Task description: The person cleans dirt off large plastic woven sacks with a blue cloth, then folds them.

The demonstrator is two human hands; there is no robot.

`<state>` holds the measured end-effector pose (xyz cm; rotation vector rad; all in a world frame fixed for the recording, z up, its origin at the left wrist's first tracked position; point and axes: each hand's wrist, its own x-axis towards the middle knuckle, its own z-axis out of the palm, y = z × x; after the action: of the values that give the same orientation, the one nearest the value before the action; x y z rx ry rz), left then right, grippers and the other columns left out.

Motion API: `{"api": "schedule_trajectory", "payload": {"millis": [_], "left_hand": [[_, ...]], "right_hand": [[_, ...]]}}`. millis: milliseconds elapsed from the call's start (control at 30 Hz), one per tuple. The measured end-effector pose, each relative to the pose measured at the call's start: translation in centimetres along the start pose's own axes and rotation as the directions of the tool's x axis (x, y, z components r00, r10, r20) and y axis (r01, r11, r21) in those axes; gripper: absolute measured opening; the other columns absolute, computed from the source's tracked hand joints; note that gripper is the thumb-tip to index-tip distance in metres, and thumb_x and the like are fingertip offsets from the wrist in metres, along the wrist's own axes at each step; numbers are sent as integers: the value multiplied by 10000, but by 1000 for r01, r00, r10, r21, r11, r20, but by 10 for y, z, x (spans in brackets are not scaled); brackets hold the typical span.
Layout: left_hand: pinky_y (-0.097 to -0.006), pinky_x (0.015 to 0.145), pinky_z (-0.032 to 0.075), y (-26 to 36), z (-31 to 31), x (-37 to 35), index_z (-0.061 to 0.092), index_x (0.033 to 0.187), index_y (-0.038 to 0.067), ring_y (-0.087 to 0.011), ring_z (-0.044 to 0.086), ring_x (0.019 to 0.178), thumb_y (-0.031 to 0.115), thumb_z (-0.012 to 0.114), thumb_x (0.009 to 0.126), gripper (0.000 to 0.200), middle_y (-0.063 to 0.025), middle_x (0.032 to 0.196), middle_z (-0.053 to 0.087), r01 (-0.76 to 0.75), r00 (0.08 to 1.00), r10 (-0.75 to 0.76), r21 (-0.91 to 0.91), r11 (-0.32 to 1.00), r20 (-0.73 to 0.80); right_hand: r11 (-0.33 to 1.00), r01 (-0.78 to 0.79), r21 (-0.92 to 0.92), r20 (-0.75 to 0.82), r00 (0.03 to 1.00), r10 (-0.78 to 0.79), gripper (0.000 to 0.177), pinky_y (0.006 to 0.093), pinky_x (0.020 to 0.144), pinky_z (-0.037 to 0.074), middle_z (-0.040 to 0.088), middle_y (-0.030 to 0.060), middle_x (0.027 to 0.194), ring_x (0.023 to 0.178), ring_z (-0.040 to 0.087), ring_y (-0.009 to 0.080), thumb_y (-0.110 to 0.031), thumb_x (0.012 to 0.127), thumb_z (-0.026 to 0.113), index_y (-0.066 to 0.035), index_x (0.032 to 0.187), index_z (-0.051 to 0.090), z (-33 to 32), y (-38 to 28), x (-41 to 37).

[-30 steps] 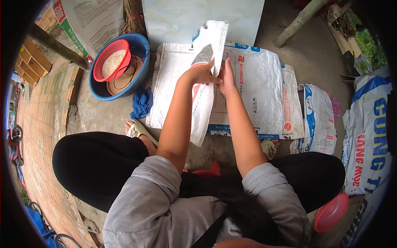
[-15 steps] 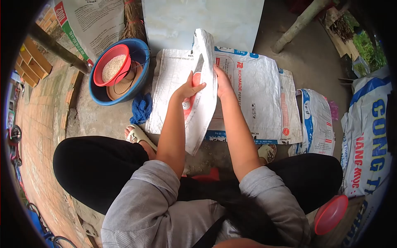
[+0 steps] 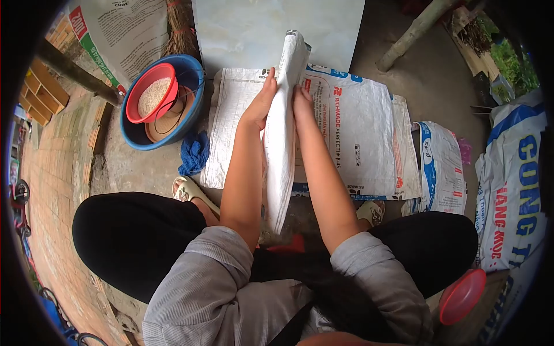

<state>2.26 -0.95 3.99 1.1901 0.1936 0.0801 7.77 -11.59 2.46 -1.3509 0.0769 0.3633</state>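
- Two hands, left hand [image 3: 261, 102] straight-fingered, right hand [image 3: 303, 107] curled, press one folded sack [image 3: 281, 155] between them.
- Folding looks to be the step; the next move likely calls for keeping its layers aligned.
- Beneath the grip: at least two flat sacks [image 3: 375, 132]; left of it: one blue basin [image 3: 141, 144], one red bowl [image 3: 132, 102].

The head camera looks forward and steeply down from close above the person's grey sleeves [image 3: 196, 271] and black trousers [image 3: 133, 239], facing the concrete floor [image 3: 130, 173] ahead, with the fingers [image 3: 269, 86] above mid-frame; its wide lens bends the margins, and the left edge seems too warped to read.
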Motion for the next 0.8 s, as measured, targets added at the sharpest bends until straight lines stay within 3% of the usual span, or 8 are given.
{"api": "schedule_trajectory", "payload": {"millis": [67,167,267,333,467,600,667,800], "left_hand": [[-427,1123,323,10,-3,-2,115,1582,222,-346,375,1387,646,461,947,838,-199,1576,267,39,997,-50,-210,977,-50],[-432,1079,370,50,-15,-18,165,1575,195,-358,466,1319,612,484,953,815,-217,1492,412,45,974,15,259,965,-226],[-560,1103,296,15,-118,6,378,1505,176,-343,460,1349,627,537,899,772,-209,1412,520,161,911,212,779,606,-353],[-695,1068,230,5,-159,-12,475,1447,199,-354,450,1354,611,547,872,712,-119,1435,523,552,765,114,736,392,-634],[-727,1077,184,-32,-189,-56,459,1452,224,-466,344,1380,528,600,838,700,-163,1499,424,835,413,-48,357,419,-909],[-786,988,251,-106,-212,-95,394,1472,286,-488,133,1450,431,691,783,763,-170,1601,196,883,284,22,271,382,-958],[-677,995,362,-113,-201,-125,465,1429,287,-501,250,1404,341,717,772,706,-180,1588,242,837,443,145,466,285,-885],[-502,977,451,-102,-235,-109,598,1308,196,-429,490,1264,261,721,759,567,-196,1439,485,813,387,77,380,442,-919]], "right_hand": [[998,59,23,-211,976,-53,404,345,931,458,634,180,1182,1080,599,250,-275,1017,473,68,1185,602,-5,-6,4],[975,195,103,-389,911,-140,369,339,870,483,653,182,1102,989,620,235,-235,1011,477,84,1133,617,-37,-35,26],[923,379,60,-500,812,-301,364,334,807,504,666,163,1020,894,629,223,-248,993,534,103,1002,627,-91,-80,46],[911,406,-68,-504,774,-382,367,343,774,524,670,154,1002,869,648,222,-278,969,600,89,988,618,-119,-117,37],[867,485,114,-421,814,-401,338,316,716,538,672,141,993,846,660,207,-230,928,671,57,1088,591,-111,-150,7],[912,395,114,-156,913,-376,445,314,903,482,611,136,1173,1038,601,205,-105,902,652,16,1306,509,-78,-127,12],[930,298,215,49,948,-315,408,302,868,487,630,99,1131,1012,610,183,-86,898,645,-3,1283,539,-38,-92,9],[981,138,-137,570,821,-36,497,374,960,459,589,123,1264,1128,574,209,-153,945,619,-66,1408,460,36,-30,-31]]}}
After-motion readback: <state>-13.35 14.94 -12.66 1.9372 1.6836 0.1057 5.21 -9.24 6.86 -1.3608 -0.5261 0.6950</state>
